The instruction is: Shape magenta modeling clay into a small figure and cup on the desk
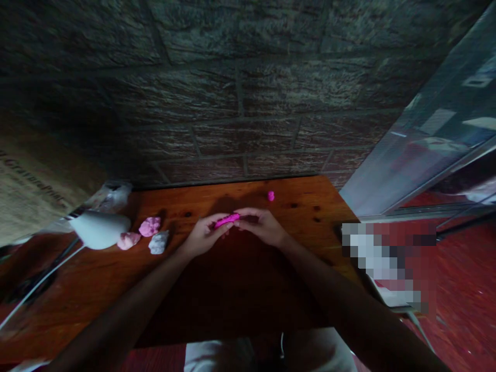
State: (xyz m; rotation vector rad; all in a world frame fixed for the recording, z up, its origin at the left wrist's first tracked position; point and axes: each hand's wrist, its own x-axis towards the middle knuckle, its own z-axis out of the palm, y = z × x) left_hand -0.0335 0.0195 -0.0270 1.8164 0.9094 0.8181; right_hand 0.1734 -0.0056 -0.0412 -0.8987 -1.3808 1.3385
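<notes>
1. Strip (pixel 227 220) of magenta, clay-like material – held over the middle of the counter (pixel 302 191), one end pinched in the left hand (pixel 204 233), the other in the right hand (pixel 263 226).
2. Likely light, soft, easily dented; best held gently near both ends.
3. Past the right hand, a small magenta piece (pixel 270 196); well left, two pink lumps (pixel 149 226) beside a whitish lump (pixel 158 242).
4. At far left, a brown package (pixel 34 175) – lettered, apparently, "GravurePrint".

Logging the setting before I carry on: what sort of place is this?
Probably an indoor room, perhaps at home: a wooden table by a block-patterned wall, a red floor, and a bright pink piece held between the left hand and right hand.
</notes>
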